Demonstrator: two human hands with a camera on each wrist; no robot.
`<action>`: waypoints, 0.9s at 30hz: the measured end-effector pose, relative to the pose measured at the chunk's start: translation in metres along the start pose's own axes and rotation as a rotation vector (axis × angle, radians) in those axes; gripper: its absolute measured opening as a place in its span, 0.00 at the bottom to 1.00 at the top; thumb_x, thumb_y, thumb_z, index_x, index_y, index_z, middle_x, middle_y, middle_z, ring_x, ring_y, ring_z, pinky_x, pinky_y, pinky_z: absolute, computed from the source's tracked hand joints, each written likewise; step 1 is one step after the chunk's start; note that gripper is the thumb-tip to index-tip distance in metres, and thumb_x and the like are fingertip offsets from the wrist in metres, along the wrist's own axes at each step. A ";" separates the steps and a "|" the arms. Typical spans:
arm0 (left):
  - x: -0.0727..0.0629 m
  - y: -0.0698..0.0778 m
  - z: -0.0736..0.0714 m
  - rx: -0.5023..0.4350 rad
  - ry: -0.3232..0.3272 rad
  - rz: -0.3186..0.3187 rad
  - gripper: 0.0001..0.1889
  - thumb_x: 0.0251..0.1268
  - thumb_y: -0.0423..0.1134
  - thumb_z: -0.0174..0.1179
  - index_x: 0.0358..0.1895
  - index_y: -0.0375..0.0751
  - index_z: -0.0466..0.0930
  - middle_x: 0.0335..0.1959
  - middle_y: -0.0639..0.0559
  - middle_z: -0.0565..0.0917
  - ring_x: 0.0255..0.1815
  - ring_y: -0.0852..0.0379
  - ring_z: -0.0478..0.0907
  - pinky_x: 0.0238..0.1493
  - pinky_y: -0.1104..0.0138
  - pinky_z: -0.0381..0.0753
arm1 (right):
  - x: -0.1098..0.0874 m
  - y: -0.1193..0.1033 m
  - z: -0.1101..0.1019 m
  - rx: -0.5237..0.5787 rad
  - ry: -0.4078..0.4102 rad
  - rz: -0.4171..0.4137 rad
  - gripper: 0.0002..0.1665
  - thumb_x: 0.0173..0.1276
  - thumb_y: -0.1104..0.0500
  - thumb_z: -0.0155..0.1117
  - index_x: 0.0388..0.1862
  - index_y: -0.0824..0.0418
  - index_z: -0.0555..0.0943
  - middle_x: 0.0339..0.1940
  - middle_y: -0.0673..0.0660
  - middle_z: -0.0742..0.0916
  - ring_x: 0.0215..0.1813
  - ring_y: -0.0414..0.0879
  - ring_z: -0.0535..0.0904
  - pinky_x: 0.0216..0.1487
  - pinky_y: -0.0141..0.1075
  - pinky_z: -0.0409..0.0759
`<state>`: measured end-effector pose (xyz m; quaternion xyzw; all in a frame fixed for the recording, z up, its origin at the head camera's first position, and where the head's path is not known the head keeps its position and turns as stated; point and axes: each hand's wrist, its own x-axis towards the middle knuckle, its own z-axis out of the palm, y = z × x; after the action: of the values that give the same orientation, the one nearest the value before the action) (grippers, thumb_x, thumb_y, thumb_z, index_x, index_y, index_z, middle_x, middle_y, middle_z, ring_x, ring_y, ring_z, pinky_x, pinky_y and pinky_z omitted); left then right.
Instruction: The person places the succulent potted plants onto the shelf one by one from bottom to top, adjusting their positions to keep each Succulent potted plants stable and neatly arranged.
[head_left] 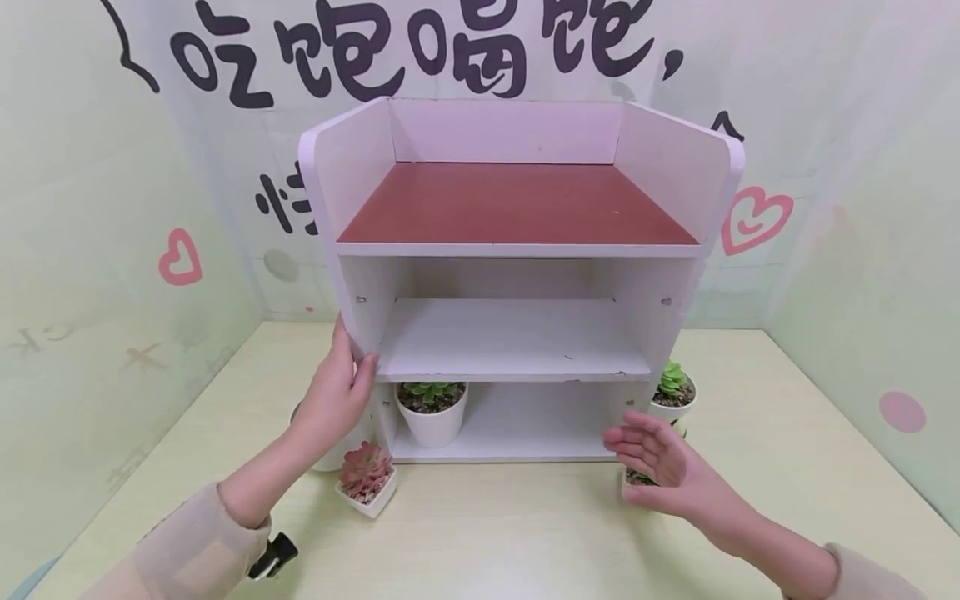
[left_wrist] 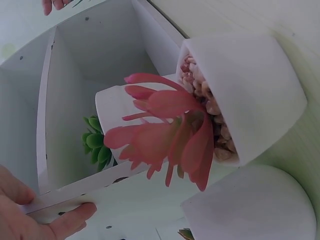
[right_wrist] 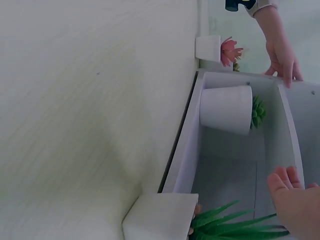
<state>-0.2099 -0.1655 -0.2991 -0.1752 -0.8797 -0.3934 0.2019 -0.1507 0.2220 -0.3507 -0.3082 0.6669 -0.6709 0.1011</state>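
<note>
A white shelf unit (head_left: 517,377) with a red-brown top board stands on the table. My left hand (head_left: 335,392) grips the edge of its left side panel, thumb at the front and fingers along the outer face. My right hand (head_left: 667,467) is beside the lower right front, fingers loosely extended and holding nothing. Behind that hand a small potted plant (head_left: 637,477) is mostly hidden; the right wrist view shows its long green leaves (right_wrist: 235,227). A green succulent in a white pot (head_left: 432,417) stands on the bottom shelf. Below my left hand sits a pink succulent (head_left: 365,471) in a square white pot.
Another white pot (left_wrist: 250,205) stands outside the left panel, partly hidden by my left arm. A green succulent pot (head_left: 672,392) stands behind the right panel. Printed walls (head_left: 862,250) enclose the table (head_left: 487,533) at the back and both sides.
</note>
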 end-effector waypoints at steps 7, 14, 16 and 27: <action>0.000 0.001 -0.001 0.000 0.002 -0.005 0.35 0.67 0.26 0.43 0.71 0.37 0.34 0.64 0.28 0.60 0.63 0.33 0.61 0.57 0.44 0.67 | -0.025 0.005 -0.022 -0.019 -0.111 -0.098 0.34 0.58 0.82 0.49 0.63 0.65 0.59 0.58 0.56 0.74 0.59 0.43 0.72 0.59 0.28 0.71; 0.000 0.001 -0.002 -0.007 -0.005 -0.022 0.33 0.68 0.27 0.42 0.71 0.36 0.35 0.63 0.28 0.61 0.63 0.33 0.62 0.56 0.43 0.67 | -0.041 0.016 -0.043 -0.178 -0.092 -0.128 0.23 0.55 0.83 0.51 0.48 0.68 0.67 0.43 0.53 0.79 0.46 0.43 0.76 0.48 0.28 0.75; 0.000 0.000 -0.002 -0.007 -0.005 -0.025 0.33 0.68 0.27 0.42 0.71 0.37 0.36 0.63 0.28 0.61 0.62 0.33 0.62 0.55 0.43 0.68 | -0.044 0.022 -0.050 -0.163 -0.049 -0.148 0.22 0.55 0.84 0.49 0.45 0.67 0.68 0.39 0.51 0.79 0.42 0.43 0.76 0.42 0.29 0.75; 0.001 0.001 0.000 -0.011 -0.011 -0.020 0.33 0.68 0.27 0.43 0.71 0.37 0.36 0.63 0.28 0.61 0.62 0.34 0.62 0.55 0.43 0.68 | -0.046 0.045 -0.080 -0.527 0.147 0.057 0.28 0.55 0.74 0.61 0.54 0.73 0.63 0.47 0.45 0.76 0.46 0.27 0.73 0.44 0.21 0.73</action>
<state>-0.2104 -0.1651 -0.2982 -0.1698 -0.8803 -0.3991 0.1924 -0.1703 0.3097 -0.3998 -0.2553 0.8323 -0.4919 -0.0124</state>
